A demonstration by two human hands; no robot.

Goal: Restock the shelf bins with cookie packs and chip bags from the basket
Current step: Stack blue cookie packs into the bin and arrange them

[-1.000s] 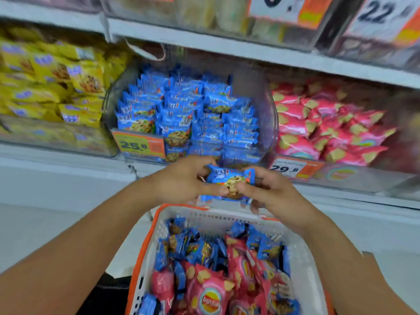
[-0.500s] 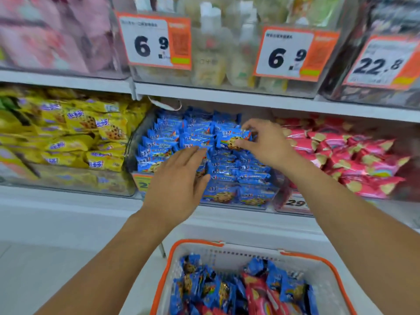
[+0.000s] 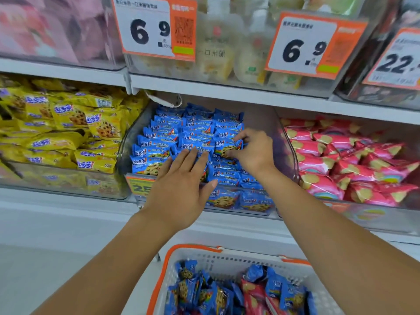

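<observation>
Head view, frame centre: left hand (image 3: 181, 189) lay flat, fingers straight, on blue cookie packs (image 3: 163, 142) in the clear bin (image 3: 287, 155); right hand (image 3: 252, 151) pinched one cookie pack (image 3: 227, 149).

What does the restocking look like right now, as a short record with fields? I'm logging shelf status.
left hand: flat, fingers straight, resting on the blue cookie packs
right hand: pinching one blue cookie pack at the top of the pile
middle bin: clear, nearly full of blue packs
left bin: yellow cookie packs
right bin: pink chip bags
basket: white with orange rim, blue packs and pink bags inside
</observation>
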